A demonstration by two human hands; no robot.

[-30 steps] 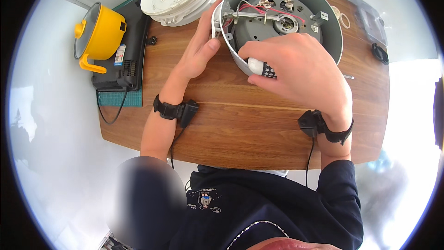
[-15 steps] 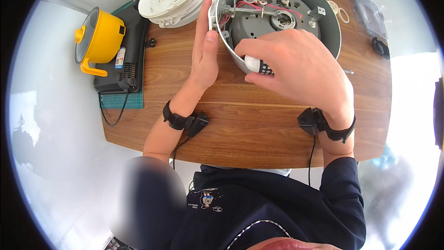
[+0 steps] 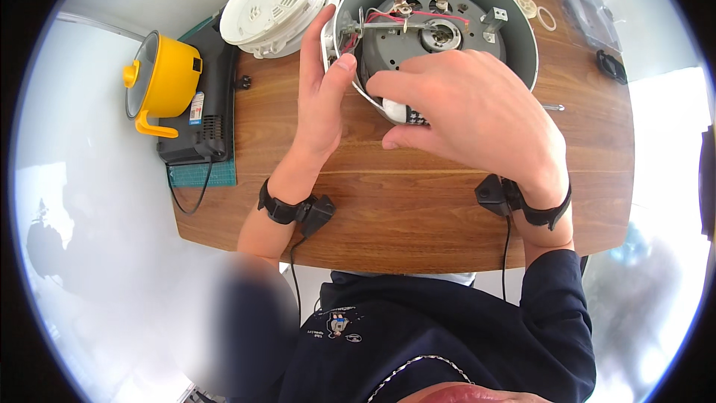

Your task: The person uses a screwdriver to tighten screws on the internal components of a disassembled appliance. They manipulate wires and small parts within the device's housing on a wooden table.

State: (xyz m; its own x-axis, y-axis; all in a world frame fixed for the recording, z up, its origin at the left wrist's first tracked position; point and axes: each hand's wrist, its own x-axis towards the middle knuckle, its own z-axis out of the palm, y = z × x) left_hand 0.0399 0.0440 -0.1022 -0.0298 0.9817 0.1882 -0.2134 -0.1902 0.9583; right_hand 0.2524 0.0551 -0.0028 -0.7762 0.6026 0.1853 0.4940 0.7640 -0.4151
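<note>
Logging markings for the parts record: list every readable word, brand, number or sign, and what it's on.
Nothing is clear enough to quote.
White-and-blue label on the black appliance: print too small.
Lettering by the cartoon figure on the dark shirt: too small and blurred.
Green mat: any markings too fine.
Black-and-white handle in the right hand: pattern, no readable text.

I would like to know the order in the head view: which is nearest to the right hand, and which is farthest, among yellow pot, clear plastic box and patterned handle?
1. Patterned handle: in the right hand.
2. Clear plastic box: back right.
3. Yellow pot: across on the left side.
</note>
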